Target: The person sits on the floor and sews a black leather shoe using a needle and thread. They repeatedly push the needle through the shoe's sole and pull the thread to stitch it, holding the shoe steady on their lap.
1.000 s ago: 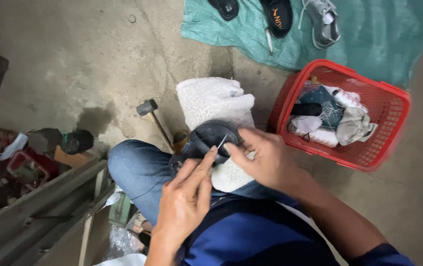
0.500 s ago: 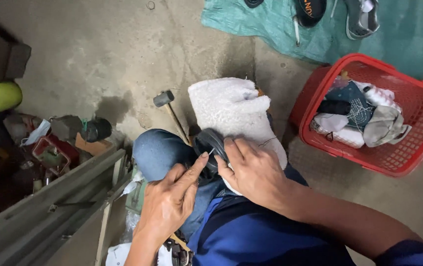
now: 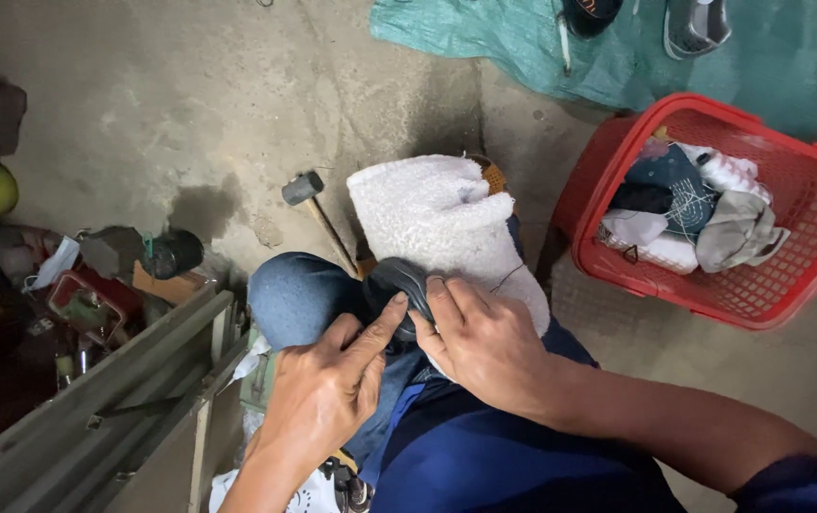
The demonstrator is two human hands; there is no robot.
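Dark shoe (image 3: 399,285) sits on my lap, against the near edge of a white fluffy towel (image 3: 442,218) draped over my knee. My left hand (image 3: 327,389) presses on it from the left, fingers (image 3: 380,318) together with the thumb stretched up onto the dark upper. My right hand (image 3: 480,342) covers it from the right, fingers curled over its top and clamped on it; most of the shoe is hidden under them. I see a thin thread (image 3: 506,277) trailing across the towel just beside my right hand. On the floor, a hammer (image 3: 318,214) lies left of the towel, and a red basket (image 3: 608,180) of cloth items stands well apart to the right.
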